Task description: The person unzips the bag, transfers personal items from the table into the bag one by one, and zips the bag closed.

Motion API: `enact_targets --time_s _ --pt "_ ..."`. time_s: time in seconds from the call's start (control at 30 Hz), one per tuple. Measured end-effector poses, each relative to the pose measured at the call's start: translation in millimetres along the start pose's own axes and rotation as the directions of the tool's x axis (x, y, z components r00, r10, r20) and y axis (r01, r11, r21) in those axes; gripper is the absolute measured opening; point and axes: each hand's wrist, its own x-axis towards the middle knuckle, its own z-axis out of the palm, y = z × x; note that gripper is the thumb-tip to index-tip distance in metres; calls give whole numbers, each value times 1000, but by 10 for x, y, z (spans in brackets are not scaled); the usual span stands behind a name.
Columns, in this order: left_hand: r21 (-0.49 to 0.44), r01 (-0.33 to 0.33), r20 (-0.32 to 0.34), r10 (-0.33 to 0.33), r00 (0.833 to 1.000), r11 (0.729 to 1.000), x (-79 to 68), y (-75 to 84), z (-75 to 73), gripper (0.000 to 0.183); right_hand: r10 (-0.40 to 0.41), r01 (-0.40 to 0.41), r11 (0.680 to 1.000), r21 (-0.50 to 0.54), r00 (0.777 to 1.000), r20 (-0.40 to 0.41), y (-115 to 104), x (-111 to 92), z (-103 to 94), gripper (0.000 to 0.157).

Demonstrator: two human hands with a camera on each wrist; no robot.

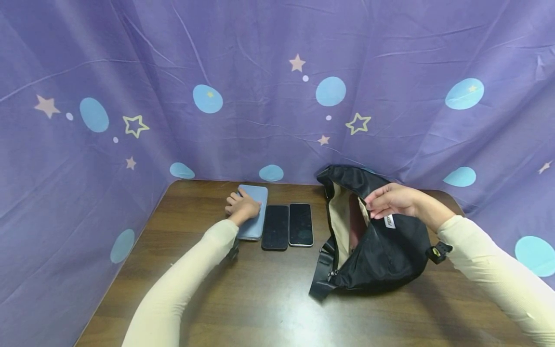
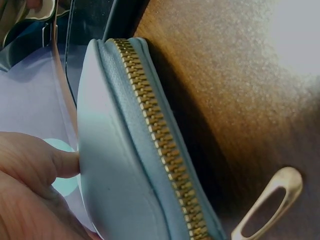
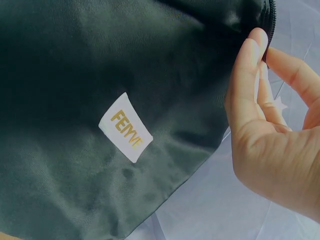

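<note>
One light-blue, rectangular zip wallet of smooth, leather-like material lies flat near the far edge of the brown wooden table, left of its middle. The left hand rests over it, touching its upper face, maybe to steady it; whether the fingers curl round it, I cannot tell. Just beside its right side lie a plain black smartphone and a silver-rimmed black smartphone, probably laid in a row so that none covers another. Towards the table's far right corner rests a black fabric bag, its mouth facing the phones. The right hand pinches the mouth's rim, apparently so that it gapes. Inside, beside the cream cloth lining, a reddish-brown flat thing shows partly.
</note>
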Motion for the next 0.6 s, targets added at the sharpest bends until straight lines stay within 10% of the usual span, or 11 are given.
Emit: enact_targets --time_s 0.6 --pt "-9 2 7 -2 1000 1000 6 -25 0 91 2 -1 998 61 1000 -24 6 55 63 18"
